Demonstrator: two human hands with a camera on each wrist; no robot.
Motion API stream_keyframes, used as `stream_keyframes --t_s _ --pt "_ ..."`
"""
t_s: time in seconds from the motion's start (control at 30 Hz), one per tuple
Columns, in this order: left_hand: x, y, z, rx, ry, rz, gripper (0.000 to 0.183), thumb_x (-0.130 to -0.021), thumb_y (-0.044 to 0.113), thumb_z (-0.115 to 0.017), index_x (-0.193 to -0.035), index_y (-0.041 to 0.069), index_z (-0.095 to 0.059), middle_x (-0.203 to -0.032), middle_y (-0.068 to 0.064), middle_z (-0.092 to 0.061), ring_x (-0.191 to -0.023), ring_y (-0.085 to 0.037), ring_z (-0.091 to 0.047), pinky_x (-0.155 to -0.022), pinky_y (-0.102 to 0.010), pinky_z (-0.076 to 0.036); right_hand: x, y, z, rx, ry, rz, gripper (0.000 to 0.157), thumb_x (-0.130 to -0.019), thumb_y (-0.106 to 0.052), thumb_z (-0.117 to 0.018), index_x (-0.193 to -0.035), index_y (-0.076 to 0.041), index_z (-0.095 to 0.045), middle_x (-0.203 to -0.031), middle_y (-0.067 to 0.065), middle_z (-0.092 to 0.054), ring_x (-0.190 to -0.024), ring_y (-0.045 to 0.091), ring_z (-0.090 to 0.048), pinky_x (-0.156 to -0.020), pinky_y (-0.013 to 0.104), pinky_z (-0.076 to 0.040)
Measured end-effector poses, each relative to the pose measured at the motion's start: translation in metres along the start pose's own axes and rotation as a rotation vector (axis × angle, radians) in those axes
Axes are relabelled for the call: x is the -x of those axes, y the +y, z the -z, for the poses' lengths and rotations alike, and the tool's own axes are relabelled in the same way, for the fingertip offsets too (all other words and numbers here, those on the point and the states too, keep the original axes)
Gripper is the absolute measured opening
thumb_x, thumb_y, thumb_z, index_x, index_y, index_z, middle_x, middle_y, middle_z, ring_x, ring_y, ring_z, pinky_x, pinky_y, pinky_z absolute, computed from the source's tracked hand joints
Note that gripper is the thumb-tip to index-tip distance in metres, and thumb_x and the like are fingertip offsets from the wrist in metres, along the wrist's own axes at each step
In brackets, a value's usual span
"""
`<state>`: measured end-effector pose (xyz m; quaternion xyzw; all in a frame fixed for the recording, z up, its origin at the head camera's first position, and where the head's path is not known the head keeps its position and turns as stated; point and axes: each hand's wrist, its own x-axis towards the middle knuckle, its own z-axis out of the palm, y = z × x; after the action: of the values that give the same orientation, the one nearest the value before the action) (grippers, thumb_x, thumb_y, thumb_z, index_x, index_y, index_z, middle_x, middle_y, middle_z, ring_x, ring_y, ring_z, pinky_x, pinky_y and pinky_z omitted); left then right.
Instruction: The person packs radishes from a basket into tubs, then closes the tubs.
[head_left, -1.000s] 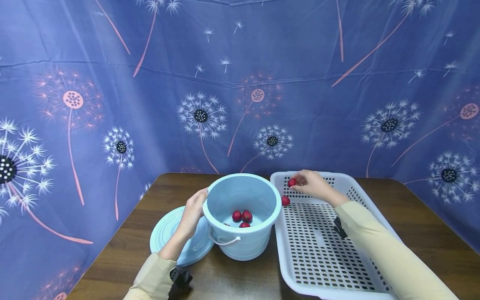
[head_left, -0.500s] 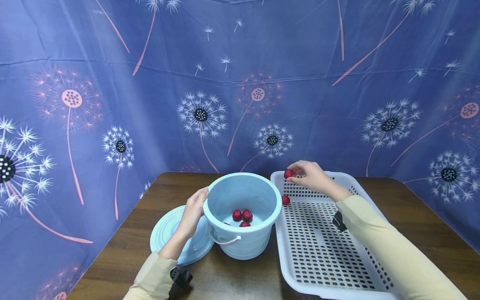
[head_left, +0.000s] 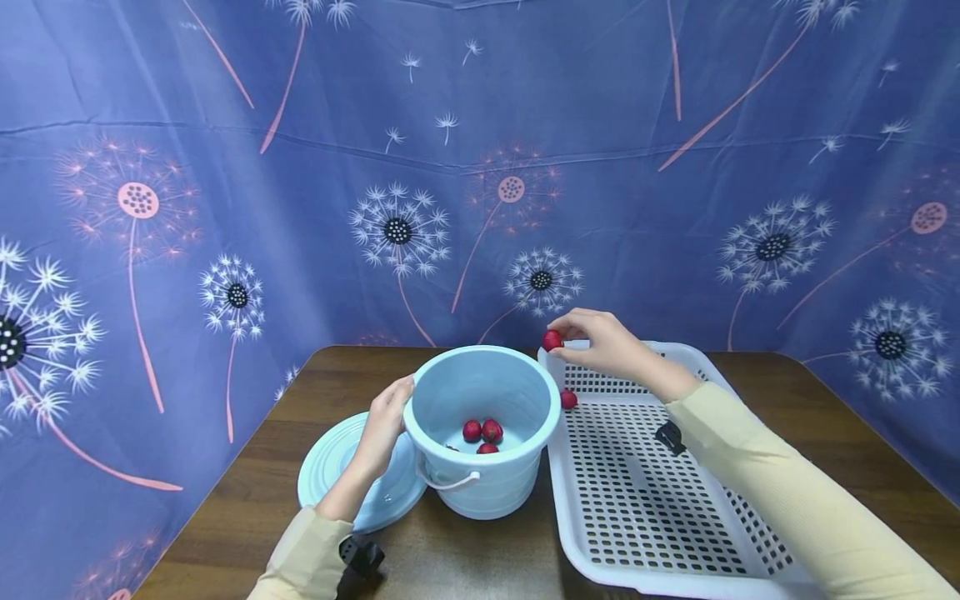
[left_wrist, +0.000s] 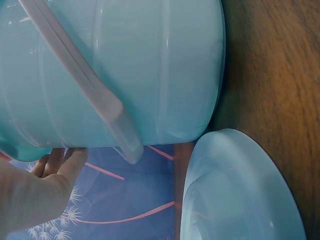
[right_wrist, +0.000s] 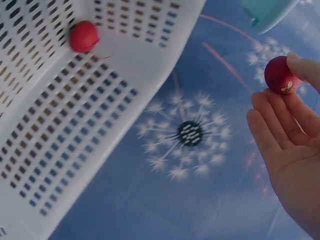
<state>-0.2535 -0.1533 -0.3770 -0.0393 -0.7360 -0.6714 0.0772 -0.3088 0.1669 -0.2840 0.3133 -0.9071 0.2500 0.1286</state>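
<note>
A light-blue bucket (head_left: 491,483) stands upright near the middle, with several red radishes (head_left: 491,431) at its bottom. My left hand (head_left: 388,410) grips the bucket at the left of its rim; in the left wrist view the fingers (left_wrist: 75,159) lie against the bucket wall, and the thumb is hidden. To the right is a white perforated basket (head_left: 561,500), where one radish (head_left: 568,400) lies by the left wall. Above the basket's far left corner, my right hand (head_left: 603,346) pinches another radish (right_wrist: 281,75) between thumb and fingertips, clear of the basket.
The round blue lid (head_left: 322,475) lies on the wooden table (head_left: 480,567) left of the bucket, partly under my left forearm. A white handle (head_left: 453,483) hangs down the bucket's near side. Behind the table hangs a blue dandelion cloth (head_left: 637,208).
My right hand has lifted the radish out of the basket's far left part and moved it up and left, toward the bucket. My left hand and the bucket have stayed in place.
</note>
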Motion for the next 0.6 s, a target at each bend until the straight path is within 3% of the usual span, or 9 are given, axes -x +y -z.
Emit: stream_keyframes --t_s 0.6 --pt "0.001 0.000 -0.003 0.013 0.013 0.005 0.047 -0.101 0.032 -0.037 -0.133 -0.002 -0.048 -0.133 -0.021 -0.051 -0.118 -0.028 -0.053 -0.094 -0.040 -0.048 -0.025 -0.032 -0.024 -0.041 -0.041 0.107 0.036 -0.083 -0.021 -0.072 -0.115 -0.006 -0.064 -0.107 0.007 -0.064 -0.096 0.020 -0.062 -0.081 0.038 -0.053"
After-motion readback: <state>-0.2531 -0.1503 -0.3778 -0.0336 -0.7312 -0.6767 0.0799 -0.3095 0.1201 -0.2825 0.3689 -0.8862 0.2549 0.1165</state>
